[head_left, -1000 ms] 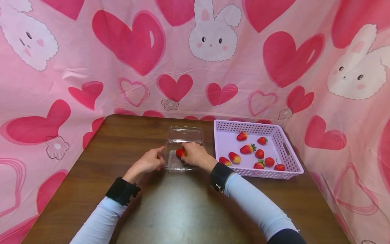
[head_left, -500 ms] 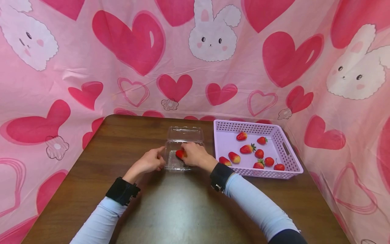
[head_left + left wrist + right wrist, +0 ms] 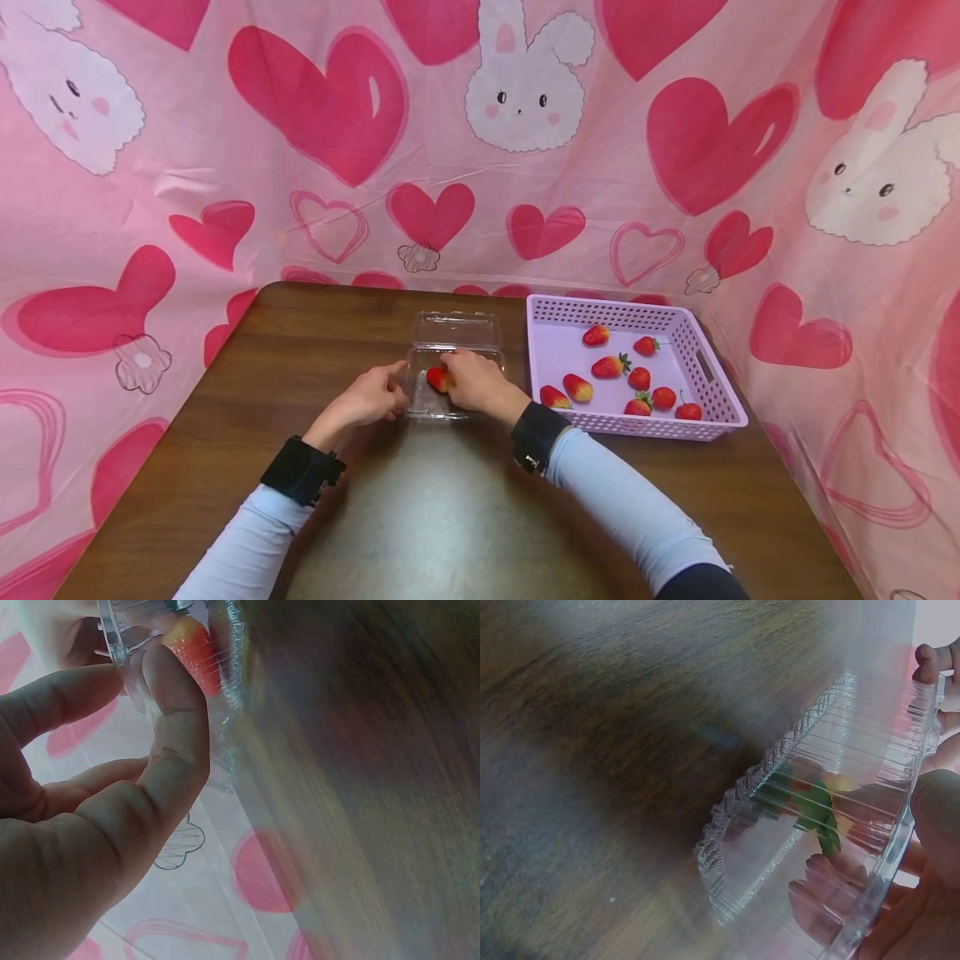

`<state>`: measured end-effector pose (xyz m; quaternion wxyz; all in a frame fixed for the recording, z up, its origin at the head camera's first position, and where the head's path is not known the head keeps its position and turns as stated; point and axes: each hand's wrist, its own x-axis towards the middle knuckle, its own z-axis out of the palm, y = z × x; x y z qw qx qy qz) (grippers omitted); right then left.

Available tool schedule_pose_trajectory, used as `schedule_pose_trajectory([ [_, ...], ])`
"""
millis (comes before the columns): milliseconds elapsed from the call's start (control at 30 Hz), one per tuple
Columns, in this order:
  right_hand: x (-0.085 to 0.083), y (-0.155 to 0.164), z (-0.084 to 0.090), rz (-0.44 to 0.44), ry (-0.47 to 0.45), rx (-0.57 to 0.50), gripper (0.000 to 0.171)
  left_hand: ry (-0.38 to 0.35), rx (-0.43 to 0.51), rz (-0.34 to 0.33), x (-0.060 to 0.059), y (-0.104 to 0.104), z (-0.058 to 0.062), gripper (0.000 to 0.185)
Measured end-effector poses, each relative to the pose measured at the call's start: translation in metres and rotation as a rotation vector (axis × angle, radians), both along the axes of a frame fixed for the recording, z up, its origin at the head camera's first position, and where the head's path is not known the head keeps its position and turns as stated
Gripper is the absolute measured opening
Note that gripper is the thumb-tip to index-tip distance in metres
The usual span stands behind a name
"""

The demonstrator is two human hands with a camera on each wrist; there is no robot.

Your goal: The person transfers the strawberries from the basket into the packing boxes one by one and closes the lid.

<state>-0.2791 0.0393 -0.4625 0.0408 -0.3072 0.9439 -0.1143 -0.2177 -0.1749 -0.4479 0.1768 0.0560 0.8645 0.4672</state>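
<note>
A clear plastic clamshell box (image 3: pixel 430 408) stands on the table with its lid (image 3: pixel 456 327) folded back. My left hand (image 3: pixel 369 393) pinches the box's left rim between thumb and finger, which the left wrist view (image 3: pixel 135 750) shows close up. My right hand (image 3: pixel 476 381) reaches down into the box and holds a red and yellow strawberry (image 3: pixel 437 380) near its floor. In the right wrist view the strawberry's green leaves (image 3: pixel 814 810) show through the ribbed wall, fingers beside them. Part of the berry is hidden behind the right hand.
To the right stands a lilac perforated basket (image 3: pixel 637 427) holding several loose strawberries (image 3: pixel 609 366) and small round red fruits (image 3: pixel 663 398). The brown wooden table (image 3: pixel 420 517) is bordered behind and at the sides by a pink cloth (image 3: pixel 442 150) with hearts and rabbits.
My right hand has shifted slightly left within the box, and the strawberry has moved left with it, showing more of itself. The left hand stays at the rim.
</note>
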Motion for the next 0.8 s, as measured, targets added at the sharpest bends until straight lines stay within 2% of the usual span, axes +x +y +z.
schedule_pose_trajectory([
  [133, -0.0004, -0.0021, -0.0002, -0.002, 0.006, 0.000, 0.025, 0.008, 0.005, -0.010, -0.0002, -0.0002, 0.0003, 0.071],
  [567, -0.0013, -0.0064, -0.0014, 0.007, 0.017, -0.011, 0.027, -0.025, 0.013, 0.018, -0.0011, 0.0001, 0.0004, 0.072],
  [800, -0.0028, -0.0086, -0.0035, 0.013, -0.009, -0.040, 0.025, -0.022, 0.010, 0.013, -0.0012, -0.0005, -0.0002, 0.071],
])
